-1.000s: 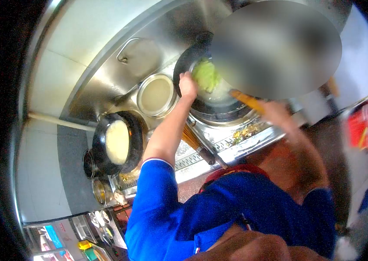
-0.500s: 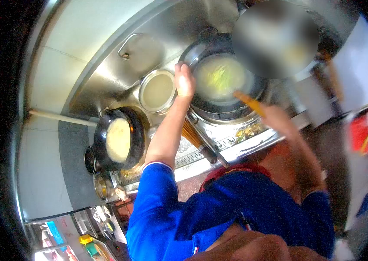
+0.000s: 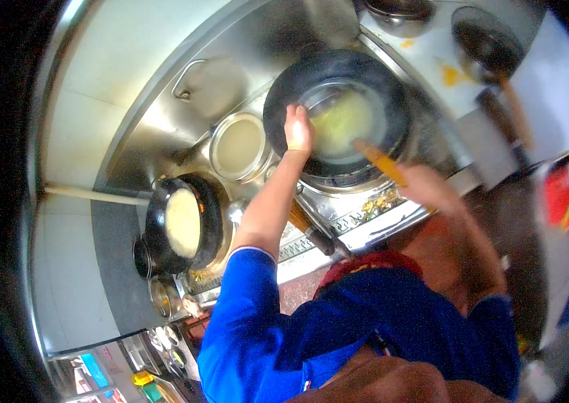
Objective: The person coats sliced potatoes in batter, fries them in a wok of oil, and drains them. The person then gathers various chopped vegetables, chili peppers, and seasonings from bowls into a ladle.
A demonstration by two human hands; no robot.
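The left hand (image 3: 299, 129) is standing at the left side of a large round black metal wok (image 3: 291, 79), its fingers held close together and pointing to the far side; whether they are pinching the rim or only hovering over it, I cannot tell. The right hand (image 3: 429, 187) is wrapping its fingers firmly around a long yellow-brown wooden-handled tool (image 3: 384, 163), which is slanting far and left so that its end is reaching into the wok's liquid; the working end is not showing clearly. A soft, pale yellow-green mass of food (image 3: 346, 124) is lying in that cloudy liquid, toward the right of the wok, too blurred for its pieces to be told apart. As far as the view is showing, putting the food into the liquid is already done, working it with the tool appears to be under way, and the mass is not yet out of the wok. Just left of the wok, a round silver metal pot (image 3: 214, 149) is holding cloudy liquid, and farther left and nearer, a smaller black metal wok (image 3: 156, 221) is holding pale yellow contents. Between the arms, a brown brush of bundled sticks (image 3: 310, 232) is lying near the stove's near edge, left of some yellow-brown scraps (image 3: 382, 201).
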